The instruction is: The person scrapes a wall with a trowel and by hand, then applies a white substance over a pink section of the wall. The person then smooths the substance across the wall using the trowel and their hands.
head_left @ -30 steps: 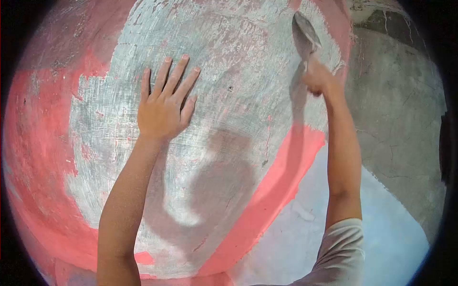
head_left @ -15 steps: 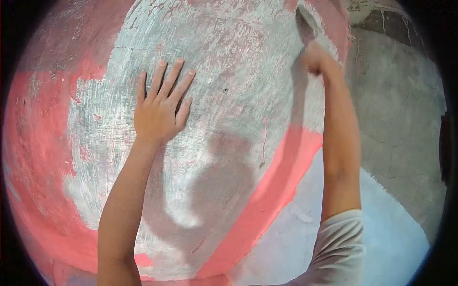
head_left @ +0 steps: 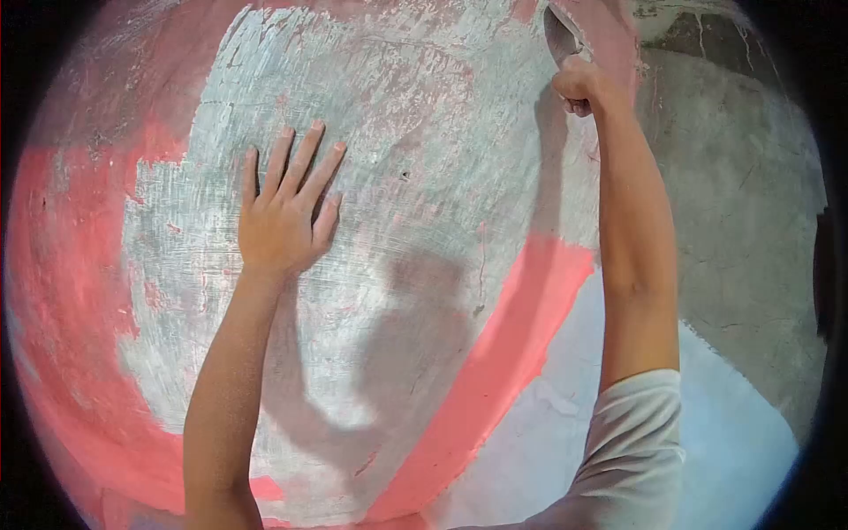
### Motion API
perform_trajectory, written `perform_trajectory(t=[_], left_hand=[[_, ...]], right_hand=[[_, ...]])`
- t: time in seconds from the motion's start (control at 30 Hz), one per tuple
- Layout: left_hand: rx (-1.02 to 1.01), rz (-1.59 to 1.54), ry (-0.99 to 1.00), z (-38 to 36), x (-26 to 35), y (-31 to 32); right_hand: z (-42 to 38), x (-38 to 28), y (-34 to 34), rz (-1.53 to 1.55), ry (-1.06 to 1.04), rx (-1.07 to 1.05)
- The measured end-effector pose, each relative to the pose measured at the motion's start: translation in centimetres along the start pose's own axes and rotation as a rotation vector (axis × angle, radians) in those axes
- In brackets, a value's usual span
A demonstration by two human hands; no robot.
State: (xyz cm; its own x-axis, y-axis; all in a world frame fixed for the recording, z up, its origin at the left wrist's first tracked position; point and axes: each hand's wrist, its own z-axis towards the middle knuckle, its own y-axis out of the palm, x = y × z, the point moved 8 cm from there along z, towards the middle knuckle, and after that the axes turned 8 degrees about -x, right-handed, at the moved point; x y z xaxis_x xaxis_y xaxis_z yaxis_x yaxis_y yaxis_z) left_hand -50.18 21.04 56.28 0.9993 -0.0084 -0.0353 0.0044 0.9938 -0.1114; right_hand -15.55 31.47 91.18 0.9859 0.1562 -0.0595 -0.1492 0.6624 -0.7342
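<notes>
My left hand [head_left: 287, 212] lies flat on the scraped grey-white part of the wall [head_left: 397, 212], fingers spread, holding nothing. High on the right, my right hand [head_left: 579, 84] is closed round the handle end of a scraper [head_left: 562, 37]. The scraper's dark blade points up and left against the wall, near the border of the scraped patch and the reddish paint. My fingers hide most of the handle.
Pink paint [head_left: 71, 256] borders the patch on the left, and a pink band [head_left: 495, 380] runs diagonally below. A pale blue area [head_left: 724, 424] and rough grey wall [head_left: 733, 185] lie at the right. Shadows of head and arms fall on the wall.
The scraper and my right hand have shifted slightly up and left in view. My left hand appears a little lower and further left, still flat, as the whole view has shifted somewhat.
</notes>
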Motion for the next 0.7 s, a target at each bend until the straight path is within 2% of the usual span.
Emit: perform_trajectory(t=[0.1,0.2,0.3,0.33,0.37,0.4,0.5,0.6,0.67,0.7], left_hand=[[-0.016,0.001,0.011,-0.1,0.0,-0.1],[-0.008,0.005,0.007,-0.2,-0.2,0.2],[0.007,0.000,0.007,-0.4,-0.2,0.2],[0.006,0.007,0.008,-0.2,-0.2,0.1],[0.000,0.009,0.011,-0.2,0.0,0.1],[-0.016,0.002,0.000,-0.1,0.0,-0.1],[0.013,-0.006,0.013,-0.3,-0.2,0.2],[0.001,0.010,-0.001,-0.5,-0.1,0.3],[-0.010,0.038,-0.006,-0.1,0.2,0.1],[-0.003,0.052,-0.008,0.0,0.3,0.0]], right_hand=[[-8.0,-1.0,3.5,-0.049,-0.121,0.047],[-12.5,0.2,6.8,0.003,-0.100,0.101],[-5.5,1.4,4.0,-0.136,-0.197,0.270],[-3.5,0.2,1.8,-0.142,-0.058,-0.003],[1.0,1.6,0.2,-0.129,-0.001,0.026],[1.8,1.2,-0.4,-0.205,0.066,0.064],[-1.7,1.2,2.0,-0.103,-0.100,0.036],[-10.5,0.9,6.8,0.055,-0.106,0.090],[-10.0,2.1,6.3,0.030,-0.095,0.094],[-6.5,2.9,4.5,-0.030,-0.103,0.094]])
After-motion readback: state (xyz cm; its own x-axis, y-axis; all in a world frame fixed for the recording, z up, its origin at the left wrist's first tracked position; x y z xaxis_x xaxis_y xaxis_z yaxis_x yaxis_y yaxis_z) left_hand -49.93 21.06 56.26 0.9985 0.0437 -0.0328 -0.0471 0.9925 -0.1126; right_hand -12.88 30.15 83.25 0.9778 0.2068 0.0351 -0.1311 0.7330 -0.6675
